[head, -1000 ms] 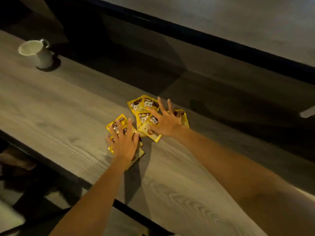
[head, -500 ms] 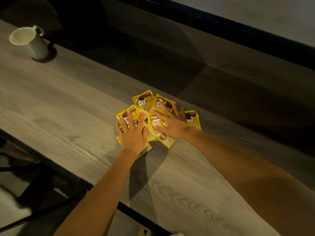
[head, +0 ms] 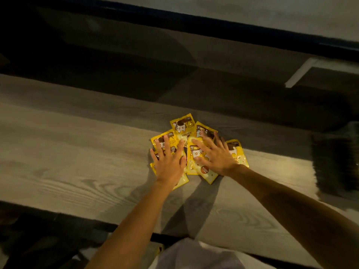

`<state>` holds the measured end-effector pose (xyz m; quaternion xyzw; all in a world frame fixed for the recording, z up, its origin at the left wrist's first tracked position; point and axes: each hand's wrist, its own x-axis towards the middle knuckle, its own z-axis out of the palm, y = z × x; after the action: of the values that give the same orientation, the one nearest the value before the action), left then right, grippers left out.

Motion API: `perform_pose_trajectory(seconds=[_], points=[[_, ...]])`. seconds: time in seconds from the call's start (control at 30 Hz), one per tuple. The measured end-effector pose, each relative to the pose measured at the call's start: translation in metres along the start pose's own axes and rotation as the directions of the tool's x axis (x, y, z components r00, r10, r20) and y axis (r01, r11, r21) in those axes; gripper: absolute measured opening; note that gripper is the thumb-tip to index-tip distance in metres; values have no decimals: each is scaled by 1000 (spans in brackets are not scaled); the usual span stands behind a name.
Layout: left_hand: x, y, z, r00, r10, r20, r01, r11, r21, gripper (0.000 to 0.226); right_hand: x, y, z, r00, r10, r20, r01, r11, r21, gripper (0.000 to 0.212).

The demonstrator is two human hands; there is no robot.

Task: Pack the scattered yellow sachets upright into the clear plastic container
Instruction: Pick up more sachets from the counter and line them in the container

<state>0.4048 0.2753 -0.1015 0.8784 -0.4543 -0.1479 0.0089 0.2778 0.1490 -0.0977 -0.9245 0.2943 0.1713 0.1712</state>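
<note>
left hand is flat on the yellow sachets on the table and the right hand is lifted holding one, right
Not quite. The right hand is not lifted or holding one: in the head view it lies flat on the yellow sachets, as the left hand does, on the table.

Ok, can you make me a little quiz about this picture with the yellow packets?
1. True or false: the yellow sachets stand upright on the wooden table.
2. What does the right hand rest on? A) a cup B) the sachets C) bare table
3. Fill in: the left hand lies with its fingers ____ (spread or curled).

Key: 1 false, they lie flat. 2 B. 3 spread.
</note>
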Motion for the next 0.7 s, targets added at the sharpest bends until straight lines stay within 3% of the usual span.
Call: perform_pose_trajectory(seconds=[0.1, 0.27, 0.37, 0.53, 0.7], points=[[-14, 41, 10, 996, 72, 45, -73, 997, 8, 54, -41, 29, 8, 996, 85, -21, -84, 996, 35, 67], [-34, 106, 26, 988, 127, 85, -125, 992, -28, 53, -103, 71, 15, 981, 190, -35, -186, 978, 93, 87], [-46, 147, 37, 981, 184, 62, -178, 980, -90, 50, -131, 102, 19, 969, 243, -32, -239, 965, 107, 68], [-66, 212, 42, 986, 106, 129, -69, 962, -264, 52, -172, 153, 18, 951, 308, -37, -289, 922, 259, 56], [-72, 257, 33, 995, -16, 96, 67, 830, -554, 53, -209, 193, 3, 899, 367, -239, -218, 849, 481, 48]])
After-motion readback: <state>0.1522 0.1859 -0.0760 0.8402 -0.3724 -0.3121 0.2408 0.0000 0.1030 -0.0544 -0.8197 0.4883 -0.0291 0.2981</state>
